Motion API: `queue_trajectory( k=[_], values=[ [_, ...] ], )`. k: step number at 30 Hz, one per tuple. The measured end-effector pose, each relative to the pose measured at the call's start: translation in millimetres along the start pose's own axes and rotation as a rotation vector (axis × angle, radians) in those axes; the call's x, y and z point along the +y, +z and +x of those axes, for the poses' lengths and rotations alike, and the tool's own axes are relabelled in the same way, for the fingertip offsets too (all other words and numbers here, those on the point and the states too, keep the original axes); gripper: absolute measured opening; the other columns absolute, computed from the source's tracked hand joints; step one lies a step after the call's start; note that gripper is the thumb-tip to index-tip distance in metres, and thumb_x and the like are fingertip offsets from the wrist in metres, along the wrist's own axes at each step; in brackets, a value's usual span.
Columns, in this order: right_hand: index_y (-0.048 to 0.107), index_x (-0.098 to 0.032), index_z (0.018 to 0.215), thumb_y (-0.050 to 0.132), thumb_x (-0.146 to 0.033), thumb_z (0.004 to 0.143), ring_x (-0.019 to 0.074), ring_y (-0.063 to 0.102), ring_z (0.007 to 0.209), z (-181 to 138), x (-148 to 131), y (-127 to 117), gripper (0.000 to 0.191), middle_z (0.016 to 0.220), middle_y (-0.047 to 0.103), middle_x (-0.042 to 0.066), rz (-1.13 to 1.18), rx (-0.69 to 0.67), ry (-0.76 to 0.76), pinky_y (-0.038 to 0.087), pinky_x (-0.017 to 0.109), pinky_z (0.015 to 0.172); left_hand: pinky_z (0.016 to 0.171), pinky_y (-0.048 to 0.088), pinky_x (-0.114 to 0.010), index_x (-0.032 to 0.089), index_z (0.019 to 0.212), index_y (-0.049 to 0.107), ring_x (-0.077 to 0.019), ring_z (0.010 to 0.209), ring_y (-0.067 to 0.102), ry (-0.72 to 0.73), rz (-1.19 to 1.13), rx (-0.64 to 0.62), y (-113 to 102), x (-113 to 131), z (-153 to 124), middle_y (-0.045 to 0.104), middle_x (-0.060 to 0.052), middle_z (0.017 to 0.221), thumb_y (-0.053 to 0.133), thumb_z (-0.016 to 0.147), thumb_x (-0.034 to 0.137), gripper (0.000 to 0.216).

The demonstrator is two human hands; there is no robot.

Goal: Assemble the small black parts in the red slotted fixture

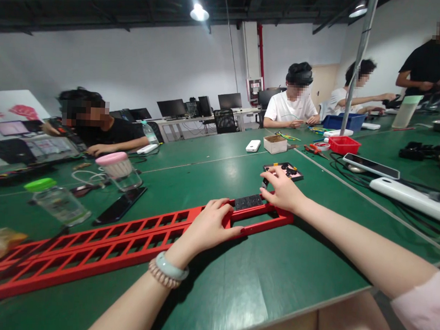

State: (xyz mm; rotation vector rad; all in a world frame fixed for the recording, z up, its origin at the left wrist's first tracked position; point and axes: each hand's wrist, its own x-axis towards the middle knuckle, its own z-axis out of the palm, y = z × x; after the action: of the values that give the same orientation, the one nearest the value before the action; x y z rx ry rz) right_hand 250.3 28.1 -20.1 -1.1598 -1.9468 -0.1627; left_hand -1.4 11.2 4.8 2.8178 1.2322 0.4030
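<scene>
A long red ladder-like frame [121,244] lies across the green table from the left edge to the middle. My left hand [212,222] is closed over its right part, fingers across the top and thumb along the near rail. A row of black blocks [248,202] sits in the frame's far slot, just right of those fingers. My right hand [281,189] is above the frame's right end and pinches a small black piece [265,182] between thumb and fingers. Behind it lies a shallow tray [296,176] with several small black parts, partly hidden by the hand.
Left of the frame are a phone [121,205], a green-lidded jar [60,204] and a pink-lidded jar [121,173]. A small box [275,144], red bin [345,144], another phone [371,165] and white power strip [410,198] lie rightward. Several people work around the table.
</scene>
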Motion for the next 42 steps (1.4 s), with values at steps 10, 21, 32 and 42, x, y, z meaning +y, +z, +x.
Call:
queue_trajectory(
  k=[10, 21, 32, 42],
  values=[
    [0.051, -0.016, 0.117, 0.061, -0.023, 0.075, 0.0220, 0.056, 0.097, -17, -48, 10, 0.044, 0.106, 0.055, 0.011, 0.252, -0.166, -0.041, 0.048, 0.038, 0.086, 0.097, 0.040, -0.044, 0.017, 0.088, 0.061, -0.0303, 0.115, 0.047, 0.003, -0.004, 0.003, 0, 3, -2, 0.053, -0.012, 0.124, 0.057, 0.074, 0.058, 0.043],
    [0.057, -0.016, 0.105, 0.063, -0.019, 0.074, 0.0203, 0.057, 0.094, -20, -58, 15, 0.031, 0.101, 0.061, 0.010, 0.314, -0.238, -0.052, 0.048, 0.036, 0.085, 0.099, 0.040, -0.040, 0.017, 0.092, 0.061, -0.0300, 0.119, 0.046, 0.031, 0.006, -0.001, 2, 0, -2, 0.052, -0.013, 0.127, 0.064, 0.067, 0.057, 0.047],
    [0.060, -0.014, 0.109, 0.061, -0.024, 0.078, 0.0210, 0.057, 0.101, -20, -62, 16, 0.032, 0.109, 0.061, 0.012, 0.316, -0.280, -0.068, 0.046, 0.035, 0.089, 0.100, 0.039, -0.039, 0.018, 0.100, 0.061, -0.0302, 0.118, 0.046, 0.036, 0.028, 0.011, 4, 0, -1, 0.053, -0.012, 0.127, 0.069, 0.062, 0.050, 0.050],
    [0.064, -0.012, 0.105, 0.063, -0.025, 0.077, 0.0219, 0.057, 0.100, -16, -61, 15, 0.031, 0.104, 0.064, 0.013, 0.295, -0.292, -0.142, 0.045, 0.036, 0.089, 0.097, 0.040, -0.042, 0.019, 0.097, 0.062, -0.0309, 0.117, 0.047, 0.042, 0.040, 0.005, 4, -4, 3, 0.053, -0.011, 0.126, 0.065, 0.063, 0.055, 0.049]
  ],
)
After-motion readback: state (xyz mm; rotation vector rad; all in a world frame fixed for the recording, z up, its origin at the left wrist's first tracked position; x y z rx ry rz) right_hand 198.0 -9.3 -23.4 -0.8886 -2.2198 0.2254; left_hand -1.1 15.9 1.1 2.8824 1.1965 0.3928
